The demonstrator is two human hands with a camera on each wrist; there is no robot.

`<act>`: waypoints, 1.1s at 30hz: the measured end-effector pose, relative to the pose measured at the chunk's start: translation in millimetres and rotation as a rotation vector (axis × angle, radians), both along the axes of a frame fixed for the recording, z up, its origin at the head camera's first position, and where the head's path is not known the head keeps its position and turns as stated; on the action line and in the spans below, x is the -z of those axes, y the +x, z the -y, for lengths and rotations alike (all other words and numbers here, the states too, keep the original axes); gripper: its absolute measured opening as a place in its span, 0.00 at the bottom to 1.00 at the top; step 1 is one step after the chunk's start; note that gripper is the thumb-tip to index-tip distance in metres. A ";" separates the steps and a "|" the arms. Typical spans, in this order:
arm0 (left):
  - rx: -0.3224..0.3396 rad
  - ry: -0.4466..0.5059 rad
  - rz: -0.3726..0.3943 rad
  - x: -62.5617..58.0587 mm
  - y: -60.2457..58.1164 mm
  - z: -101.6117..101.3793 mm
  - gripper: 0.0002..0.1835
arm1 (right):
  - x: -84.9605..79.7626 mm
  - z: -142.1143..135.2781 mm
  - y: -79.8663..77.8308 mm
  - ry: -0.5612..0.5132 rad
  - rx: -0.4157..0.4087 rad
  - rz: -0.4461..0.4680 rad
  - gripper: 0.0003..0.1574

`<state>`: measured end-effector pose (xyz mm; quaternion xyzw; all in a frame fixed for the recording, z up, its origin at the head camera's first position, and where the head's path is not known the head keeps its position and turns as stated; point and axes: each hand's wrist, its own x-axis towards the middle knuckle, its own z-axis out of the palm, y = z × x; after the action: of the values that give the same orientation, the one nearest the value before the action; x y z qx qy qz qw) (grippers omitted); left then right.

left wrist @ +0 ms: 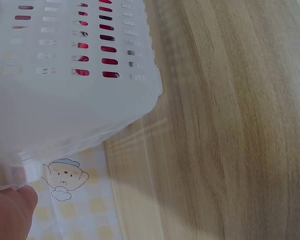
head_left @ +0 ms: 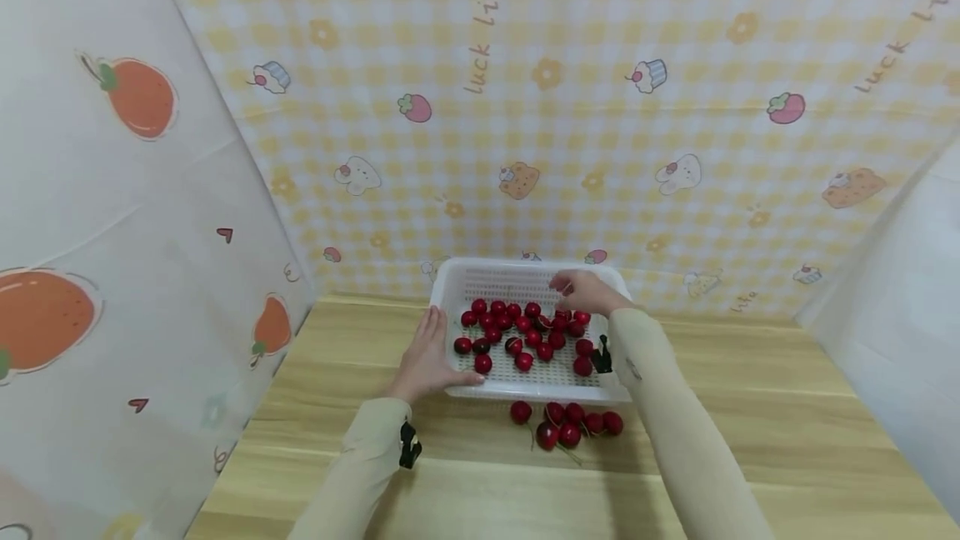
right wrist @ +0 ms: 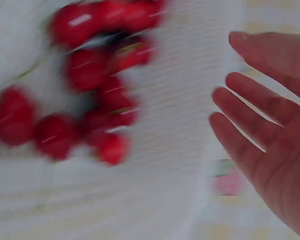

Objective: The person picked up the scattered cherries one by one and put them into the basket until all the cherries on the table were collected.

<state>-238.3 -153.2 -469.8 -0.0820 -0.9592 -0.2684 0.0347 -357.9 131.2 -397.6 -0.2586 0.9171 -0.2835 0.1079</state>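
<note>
A white perforated plastic basket (head_left: 525, 392) holds many dark red cherries (head_left: 532, 338), some with green stems. My left hand (head_left: 426, 361) grips the basket's front left corner, fingers along the outer left side and thumb over the rim. Only a fingertip by the rim shows in the left wrist view. Above the basket's back right part is my right hand (head_left: 588, 292). In the right wrist view its fingers (right wrist: 245, 120) are spread and hold nothing, apart from the cherries below. Several more cherries (head_left: 570, 435) lie on the table in front of the basket.
The basket stands on a light wood-grain table (head_left: 750, 407), close to its back edge. Behind the table hangs a yellow checked cloth (head_left: 570, 132) with printed pictures. White printed cloth (head_left: 187, 215) borders the left side.
</note>
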 end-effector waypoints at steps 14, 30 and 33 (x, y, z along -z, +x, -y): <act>-0.002 -0.002 0.034 -7.3 1.7 -1.7 0.71 | -57.3 -29.8 158.1 -0.175 -0.356 -0.416 0.22; 0.011 -0.010 0.036 -7.4 0.9 0.7 0.72 | 63.0 -23.2 208.1 0.098 -0.160 -0.183 0.23; 0.009 -0.006 0.039 -9.4 1.9 -1.3 0.71 | 78.7 -19.2 200.3 0.109 -0.133 -0.292 0.21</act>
<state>-236.4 -152.0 -460.4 -0.0812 -0.9602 -0.2670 0.0147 -157.7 150.4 -476.3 -0.3508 0.9180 -0.1849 0.0056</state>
